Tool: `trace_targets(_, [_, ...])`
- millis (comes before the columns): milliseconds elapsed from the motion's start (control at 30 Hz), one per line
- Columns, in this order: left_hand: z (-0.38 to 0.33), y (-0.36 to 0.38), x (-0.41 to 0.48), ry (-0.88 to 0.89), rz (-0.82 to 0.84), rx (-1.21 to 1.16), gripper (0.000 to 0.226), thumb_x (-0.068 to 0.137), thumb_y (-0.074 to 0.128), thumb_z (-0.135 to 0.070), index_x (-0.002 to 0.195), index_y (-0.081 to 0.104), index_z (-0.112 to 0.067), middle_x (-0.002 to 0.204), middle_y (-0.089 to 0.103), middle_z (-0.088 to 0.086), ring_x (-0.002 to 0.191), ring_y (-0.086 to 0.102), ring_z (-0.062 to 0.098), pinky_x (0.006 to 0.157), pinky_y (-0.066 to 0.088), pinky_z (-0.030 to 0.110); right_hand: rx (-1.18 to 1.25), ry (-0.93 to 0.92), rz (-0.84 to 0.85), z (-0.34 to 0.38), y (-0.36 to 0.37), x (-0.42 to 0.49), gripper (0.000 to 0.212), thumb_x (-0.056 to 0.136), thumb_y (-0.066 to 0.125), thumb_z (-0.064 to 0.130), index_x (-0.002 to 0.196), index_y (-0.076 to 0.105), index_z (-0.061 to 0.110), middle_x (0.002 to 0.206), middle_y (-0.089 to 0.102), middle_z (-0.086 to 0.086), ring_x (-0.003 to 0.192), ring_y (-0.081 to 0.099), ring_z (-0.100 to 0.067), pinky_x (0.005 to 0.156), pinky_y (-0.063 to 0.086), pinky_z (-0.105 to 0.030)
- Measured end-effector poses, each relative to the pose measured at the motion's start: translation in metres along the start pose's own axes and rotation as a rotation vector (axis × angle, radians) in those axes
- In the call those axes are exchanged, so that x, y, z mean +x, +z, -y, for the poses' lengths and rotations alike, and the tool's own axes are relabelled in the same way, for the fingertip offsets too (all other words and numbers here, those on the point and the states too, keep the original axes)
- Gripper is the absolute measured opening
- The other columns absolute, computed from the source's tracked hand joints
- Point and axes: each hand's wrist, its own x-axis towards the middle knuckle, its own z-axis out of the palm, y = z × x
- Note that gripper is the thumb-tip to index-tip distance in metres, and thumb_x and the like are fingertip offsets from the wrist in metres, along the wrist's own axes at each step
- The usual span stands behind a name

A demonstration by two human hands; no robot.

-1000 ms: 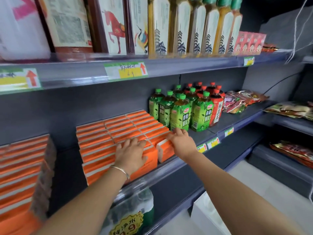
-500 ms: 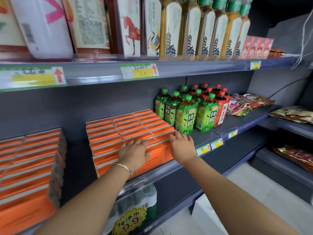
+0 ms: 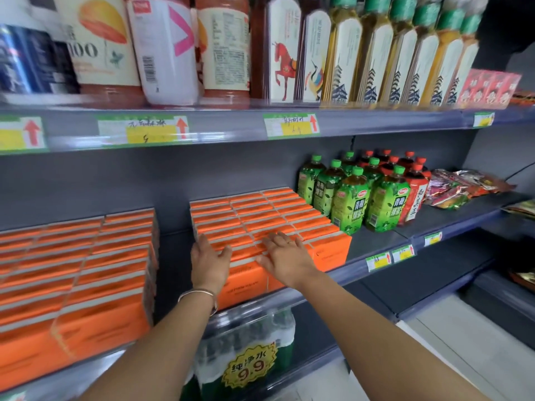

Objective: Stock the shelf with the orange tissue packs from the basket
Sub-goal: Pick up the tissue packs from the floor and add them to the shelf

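Standing beside the person, I see both hands laid on the right-hand block of orange tissue packs (image 3: 269,218), which sits on the middle shelf (image 3: 373,241) at the centre of the view. The left hand (image 3: 210,261) lies at the block's 8 o'clock corner. Its fingers are straight and reach along the left edge of the top, and its thumb is spread toward 3 o'clock. The right hand (image 3: 285,256) rests flat on the front rows just beside it, on its 3 o'clock side, fingers straight and slightly fanned. Neither hand has hold of a pack. Both are open-palmed and only touch or press the tops, which I take to be squaring up the rows rather than setting in anything new.

The stocking looks far along. This block stands three columns across and many rows deep, packed tight, with its front faces up against the shelf lip. A second block of orange packs (image 3: 78,270) fills the same shelf out at 9 o'clock, and a bare gap lies between the two blocks. Green tea bottles (image 3: 347,198) stand at 2 o'clock of the hands, just beside the block's right side, so I judge there is no room to grow that way.

The basket is not in view, so I cannot tell how many packs are left to bring. If any remain, the gap at 9 o'clock of the left hand seems the likeliest place for them.
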Motion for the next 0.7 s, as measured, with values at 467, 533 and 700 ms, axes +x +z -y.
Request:
trace_targets(467, [0.001, 0.018, 0.012, -0.107, 0.026, -0.057, 0.049, 0.098, 0.044, -0.02, 0.144, 0.031, -0.013, 0.147, 0.029, 0.012, 0.124, 0.047, 0.03, 0.101, 0.042, 0.041, 0.0, 0.052, 0.091, -0.012, 0.005, 0.016, 0.068, 0.096, 0.011, 0.061, 0.153, 0.011, 0.024, 0.161, 0.003, 0.002, 0.148, -0.002, -0.016, 0.118, -0.004, -0.047])
trace_targets(533, [0.0, 0.015, 0.01, -0.108, 0.039, -0.011, 0.048, 0.097, 0.044, -0.023, 0.143, 0.031, -0.015, 0.147, 0.029, 0.012, 0.125, 0.045, 0.031, 0.103, 0.041, 0.043, 0.011, 0.056, 0.09, -0.01, 0.004, 0.015, 0.067, 0.096, 0.013, 0.06, 0.152, 0.013, 0.024, 0.161, 0.004, 0.001, 0.148, -0.001, -0.017, 0.118, -0.003, -0.047])
trace_targets(700, [-0.014, 0.006, -0.005, -0.062, -0.035, 0.249, 0.048, 0.094, 0.047, -0.034, 0.14, 0.034, -0.027, 0.15, 0.024, 0.007, 0.135, 0.026, 0.031, 0.11, 0.027, 0.048, 0.024, 0.066, 0.012, -0.003, -0.006, 0.011, 0.052, 0.098, 0.034, 0.048, 0.141, 0.042, 0.02, 0.149, 0.036, -0.006, 0.136, 0.035, -0.029, 0.112, 0.027, -0.044])
